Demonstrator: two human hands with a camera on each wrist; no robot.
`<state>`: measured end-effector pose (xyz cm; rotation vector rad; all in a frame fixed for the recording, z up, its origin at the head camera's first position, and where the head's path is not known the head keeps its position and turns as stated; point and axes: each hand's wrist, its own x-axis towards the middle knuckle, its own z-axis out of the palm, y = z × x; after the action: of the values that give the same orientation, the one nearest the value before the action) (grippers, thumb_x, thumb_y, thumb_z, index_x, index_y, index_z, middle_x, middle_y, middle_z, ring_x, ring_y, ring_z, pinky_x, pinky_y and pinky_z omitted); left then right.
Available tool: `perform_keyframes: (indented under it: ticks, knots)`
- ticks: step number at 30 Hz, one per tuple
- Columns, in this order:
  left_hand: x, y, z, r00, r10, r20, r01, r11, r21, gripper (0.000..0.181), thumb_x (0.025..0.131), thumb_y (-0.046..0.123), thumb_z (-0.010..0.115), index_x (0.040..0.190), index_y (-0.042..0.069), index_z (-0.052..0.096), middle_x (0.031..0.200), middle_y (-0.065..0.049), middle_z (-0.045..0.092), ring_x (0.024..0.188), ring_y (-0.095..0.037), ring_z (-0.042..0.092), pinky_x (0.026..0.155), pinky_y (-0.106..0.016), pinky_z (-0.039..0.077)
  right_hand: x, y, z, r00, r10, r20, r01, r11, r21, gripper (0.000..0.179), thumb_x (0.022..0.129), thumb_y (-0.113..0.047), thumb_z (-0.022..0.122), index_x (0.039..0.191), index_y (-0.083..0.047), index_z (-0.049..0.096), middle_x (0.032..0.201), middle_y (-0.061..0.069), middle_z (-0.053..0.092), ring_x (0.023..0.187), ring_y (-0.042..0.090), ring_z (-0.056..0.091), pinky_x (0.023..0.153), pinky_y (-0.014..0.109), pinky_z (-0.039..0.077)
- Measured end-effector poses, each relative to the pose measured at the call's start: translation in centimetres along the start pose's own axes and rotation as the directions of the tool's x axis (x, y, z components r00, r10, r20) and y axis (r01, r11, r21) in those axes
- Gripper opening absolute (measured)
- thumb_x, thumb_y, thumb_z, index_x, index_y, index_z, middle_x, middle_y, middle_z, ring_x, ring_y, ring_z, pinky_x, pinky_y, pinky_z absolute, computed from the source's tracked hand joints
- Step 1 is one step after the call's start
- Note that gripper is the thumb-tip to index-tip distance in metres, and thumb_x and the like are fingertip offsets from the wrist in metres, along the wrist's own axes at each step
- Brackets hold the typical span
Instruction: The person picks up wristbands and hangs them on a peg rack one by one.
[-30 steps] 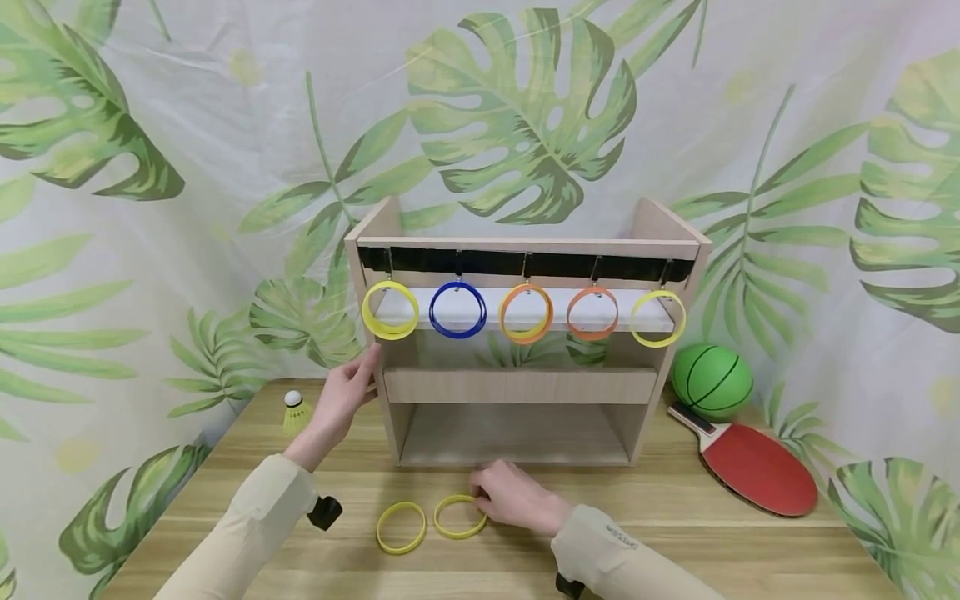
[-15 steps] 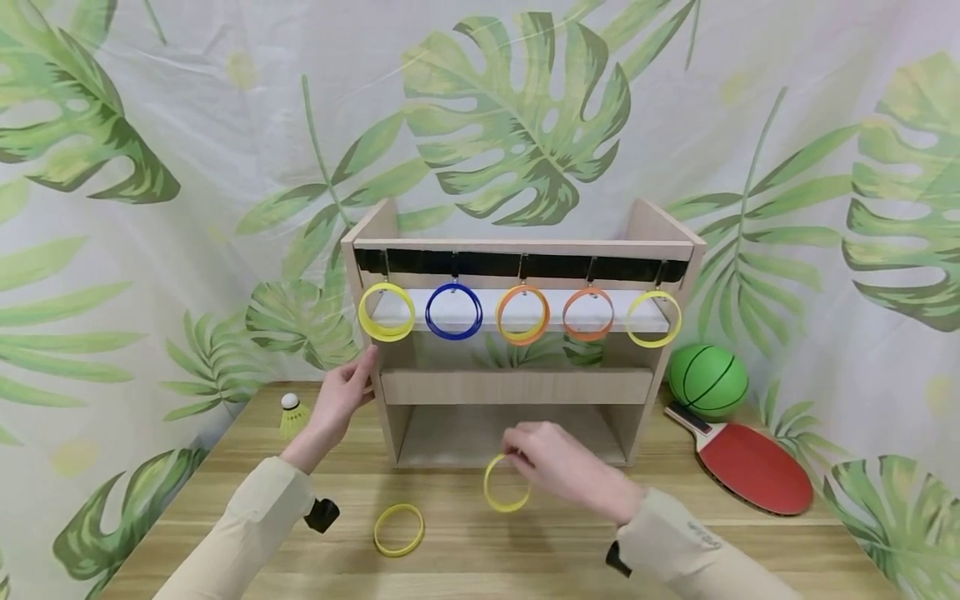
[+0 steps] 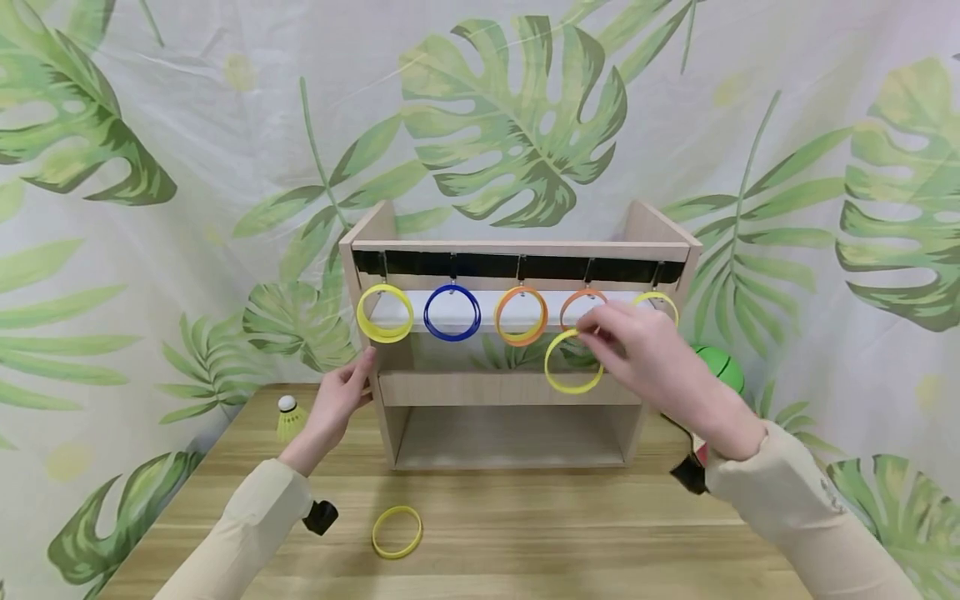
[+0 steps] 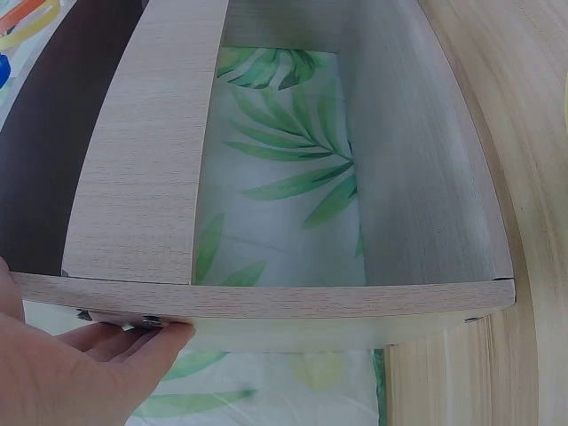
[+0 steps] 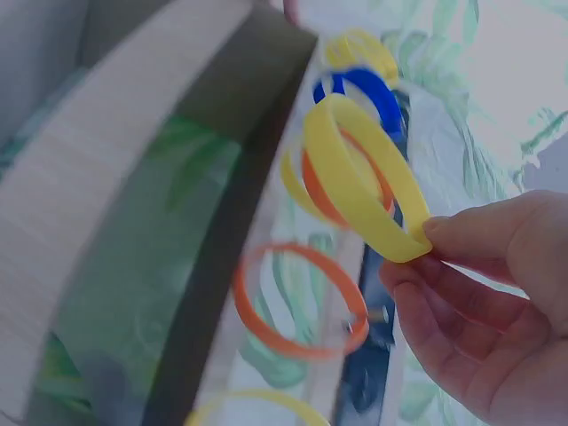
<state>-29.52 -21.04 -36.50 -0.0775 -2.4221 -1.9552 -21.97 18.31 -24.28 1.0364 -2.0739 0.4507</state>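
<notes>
My right hand (image 3: 652,354) pinches a thin yellow ring (image 3: 573,390) between thumb and fingers, in front of the rack's right part. In the right wrist view this ring (image 5: 342,169) tilts in the fingertips, apart from the hanging orange ring (image 5: 253,306). The wooden rack (image 3: 517,388) carries a black strip (image 3: 487,265) with a row of hooks. From them hang yellow rings at both ends, blue rings (image 3: 452,337), orange and yellow rings together, and an orange ring partly covered by my hand. My left hand (image 3: 341,400) rests against the rack's left side panel (image 4: 266,299).
Another yellow ring (image 3: 397,556) lies on the wooden table (image 3: 525,542) in front of the rack. A yellow shuttlecock (image 3: 290,421) stands at the left. A green ball (image 3: 723,367) and a table tennis bat (image 3: 701,452) are at the right, partly behind my right arm.
My right hand has picked up a yellow ring from the table and raised it rightwards to the height just below the hooks. My left hand stays at the rack's side.
</notes>
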Motion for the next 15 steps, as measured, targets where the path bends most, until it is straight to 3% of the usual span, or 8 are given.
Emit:
perform_keyframes:
  ticks: [8,15]
  knots:
    - [0.0,-0.3,-0.1,1.0,0.0,0.005,0.0,1.0,-0.001,0.074,0.103,0.054,0.039,0.151,-0.001,0.035,0.164,-0.02,0.02,0.148,-0.039,0.029,0.118,-0.05,0.039,2.0,2.7,-1.5,0.997,0.073,-0.024,-0.075,0.994,-0.076,0.01,0.083,0.007,0.073,0.087,-0.002,0.07,0.083,0.009,0.072,0.071,0.017,0.066,0.061,0.032,0.059]
    - [0.1,-0.2,-0.1,1.0,0.011,0.004,-0.011,1.0,0.013,0.074,0.103,0.055,0.039,0.15,-0.002,0.037,0.164,-0.02,0.021,0.148,-0.039,0.03,0.118,-0.05,0.039,2.9,3.8,-1.6,0.991,0.123,0.059,-0.117,0.989,-0.094,0.006,0.087,0.003,0.07,0.088,-0.003,0.07,0.082,0.009,0.072,0.072,0.018,0.067,0.063,0.034,0.058]
